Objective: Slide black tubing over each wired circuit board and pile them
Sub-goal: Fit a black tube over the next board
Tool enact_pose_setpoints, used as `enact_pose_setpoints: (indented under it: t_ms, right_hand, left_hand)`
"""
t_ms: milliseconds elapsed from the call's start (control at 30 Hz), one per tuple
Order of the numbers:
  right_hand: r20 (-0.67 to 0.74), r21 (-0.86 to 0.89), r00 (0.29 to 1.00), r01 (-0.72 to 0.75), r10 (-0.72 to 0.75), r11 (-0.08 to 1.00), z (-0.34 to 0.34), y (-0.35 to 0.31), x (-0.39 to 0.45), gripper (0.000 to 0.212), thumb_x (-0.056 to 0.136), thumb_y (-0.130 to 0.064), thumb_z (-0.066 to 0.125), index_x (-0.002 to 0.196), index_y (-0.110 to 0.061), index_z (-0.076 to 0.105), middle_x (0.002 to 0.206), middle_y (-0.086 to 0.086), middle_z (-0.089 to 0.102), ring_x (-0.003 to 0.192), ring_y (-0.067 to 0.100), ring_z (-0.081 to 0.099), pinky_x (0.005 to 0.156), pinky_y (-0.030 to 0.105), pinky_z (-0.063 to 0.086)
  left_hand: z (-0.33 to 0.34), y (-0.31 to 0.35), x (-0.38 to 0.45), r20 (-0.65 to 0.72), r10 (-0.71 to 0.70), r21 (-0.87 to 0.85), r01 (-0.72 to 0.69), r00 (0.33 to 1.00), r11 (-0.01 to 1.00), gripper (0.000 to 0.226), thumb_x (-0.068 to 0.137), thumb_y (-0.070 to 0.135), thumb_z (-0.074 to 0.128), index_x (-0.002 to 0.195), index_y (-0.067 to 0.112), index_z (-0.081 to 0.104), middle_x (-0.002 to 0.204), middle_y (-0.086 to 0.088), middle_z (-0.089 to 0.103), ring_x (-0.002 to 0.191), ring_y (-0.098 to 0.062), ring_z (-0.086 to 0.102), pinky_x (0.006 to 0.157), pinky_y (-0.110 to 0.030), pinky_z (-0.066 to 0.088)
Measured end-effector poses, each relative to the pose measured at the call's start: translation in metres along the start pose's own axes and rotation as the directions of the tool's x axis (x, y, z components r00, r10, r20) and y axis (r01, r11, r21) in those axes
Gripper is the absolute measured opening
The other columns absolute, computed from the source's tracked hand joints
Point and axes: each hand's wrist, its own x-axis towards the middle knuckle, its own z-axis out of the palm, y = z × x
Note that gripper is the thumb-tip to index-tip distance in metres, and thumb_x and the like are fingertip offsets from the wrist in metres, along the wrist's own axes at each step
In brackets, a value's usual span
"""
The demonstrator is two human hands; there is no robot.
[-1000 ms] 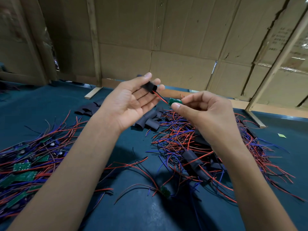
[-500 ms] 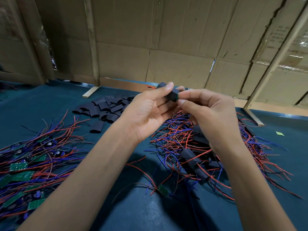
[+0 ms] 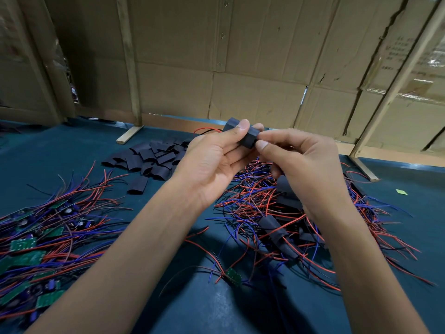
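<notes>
Black tubing (image 3: 240, 135) sits raised above the tabletop (image 3: 72, 150), pinched in my left hand (image 3: 212, 160); my right hand (image 3: 298, 160) pinches its near end. It looks light and soft, so I'd grip its flat sides, sparing the thin wires (image 3: 207, 129).

faint printed characters on the cardboard wall (image 3: 395, 51) at upper right, too blurred to read

Before me stood a wall of flattened cardboard (image 3: 240, 68) braced by pale wooden slats (image 3: 128, 56); my table (image 3: 60, 150) wore dark teal cloth under dim light.
</notes>
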Motion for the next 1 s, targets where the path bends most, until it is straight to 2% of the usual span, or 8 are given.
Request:
enact_pose_setpoints:
  t_ms: [233, 467, 533, 567, 633, 700, 833, 1000]
  right_hand:
    - [0.054, 0.059, 0.996, -0.067, 0.064, 0.996, -0.009, -0.002, 0.001, 0.015, 0.089, -0.015, 0.077, 0.104, -0.015, 0.073, 0.092, 0.002, 0.077, 0.068, 0.013, 0.068, 0.046, 0.014, 0.044]
    - [0.062, -0.098, 0.998, 0.029, -0.023, 0.995, -0.028, -0.011, 0.003, 0.016, 0.087, -0.008, 0.076, 0.098, -0.020, 0.077, 0.067, -0.012, 0.072, 0.049, 0.000, 0.053, 0.049, 0.011, 0.042]
    - [-0.019, -0.170, 0.999, 0.039, -0.043, 0.985, -0.044, -0.014, 0.006, 0.017, 0.084, -0.011, 0.080, 0.095, -0.024, 0.077, 0.071, -0.011, 0.074, 0.053, -0.002, 0.056, 0.053, 0.012, 0.045]
    - [-0.054, -0.265, 0.997, 0.038, -0.054, 0.964, -0.054, -0.013, 0.007, 0.018, 0.083, -0.014, 0.081, 0.094, -0.028, 0.077, 0.073, -0.010, 0.074, 0.055, -0.003, 0.057, 0.057, 0.013, 0.046]
    - [-0.084, -0.531, 0.997, -0.044, 0.000, 0.846, -0.071, -0.010, 0.010, 0.021, 0.080, -0.018, 0.083, 0.095, -0.030, 0.076, 0.074, -0.013, 0.070, 0.064, -0.003, 0.060, 0.064, 0.019, 0.044]
    - [-0.072, -0.732, 0.981, -0.173, 0.178, 0.659, -0.079, -0.003, 0.012, 0.025, 0.082, -0.018, 0.081, 0.104, -0.027, 0.074, 0.091, -0.010, 0.070, 0.091, 0.011, 0.066, 0.076, 0.024, 0.042]
    - [-0.152, -0.875, 0.906, -0.309, 0.394, 0.372, -0.070, 0.006, 0.014, 0.054, 0.085, -0.021, 0.075, 0.136, -0.028, 0.059, 0.143, 0.016, 0.046, 0.132, 0.040, 0.042, 0.108, 0.045, 0.040]
    - [-0.066, -0.870, 0.949, -0.206, 0.308, 0.448, -0.049, -0.005, 0.011, 0.062, 0.082, -0.025, 0.077, 0.139, -0.034, 0.054, 0.146, 0.009, 0.040, 0.137, 0.035, 0.036, 0.111, 0.049, 0.033]
  left_hand:
    - [-0.001, -0.001, -0.001, -0.031, 0.087, 0.160, -0.081, 0.996, 0.984, 0.026, 0.092, 0.014, 0.068, 0.114, 0.001, 0.064, 0.110, -0.012, 0.074, 0.095, -0.022, 0.072, 0.089, -0.034, 0.059]
    - [-0.016, -0.002, 0.005, 0.141, -0.088, 0.371, 0.030, 0.986, 0.928, 0.049, 0.082, 0.041, 0.074, 0.124, 0.016, 0.069, 0.123, 0.002, 0.070, 0.114, -0.018, 0.066, 0.099, -0.034, 0.051]
    - [-0.035, 0.003, 0.012, 0.115, -0.033, 0.636, -0.048, 0.993, 0.770, 0.041, 0.084, 0.038, 0.077, 0.122, 0.023, 0.070, 0.127, 0.005, 0.070, 0.117, -0.010, 0.065, 0.098, -0.029, 0.052]
    - [-0.050, 0.004, 0.018, 0.056, 0.056, 0.815, -0.078, 0.997, 0.575, 0.044, 0.086, 0.036, 0.077, 0.127, 0.025, 0.067, 0.132, 0.003, 0.067, 0.120, -0.010, 0.063, 0.100, -0.029, 0.051]
    - [-0.085, 0.002, 0.028, -0.044, 0.248, 0.994, 0.067, 0.968, -0.084, 0.054, 0.093, 0.034, 0.069, 0.143, 0.021, 0.054, 0.148, -0.003, 0.052, 0.135, -0.023, 0.048, 0.108, -0.039, 0.041]
    - [-0.112, -0.004, 0.030, -0.144, 0.207, 0.885, 0.220, 0.968, -0.411, 0.061, 0.098, 0.036, 0.059, 0.153, 0.023, 0.036, 0.157, -0.007, 0.035, 0.142, -0.034, 0.030, 0.111, -0.050, 0.032]
    - [-0.136, -0.016, 0.031, -0.284, 0.063, 0.843, 0.280, 0.957, -0.458, 0.049, 0.101, 0.033, 0.056, 0.148, 0.030, 0.043, 0.147, -0.009, 0.043, 0.134, -0.037, 0.039, 0.105, -0.050, 0.037]
    - [-0.131, -0.021, 0.032, -0.216, 0.130, 0.876, 0.251, 0.968, -0.412, 0.022, 0.097, 0.032, 0.062, 0.113, 0.016, 0.059, 0.123, -0.012, 0.052, 0.119, -0.036, 0.049, 0.094, -0.045, 0.046]
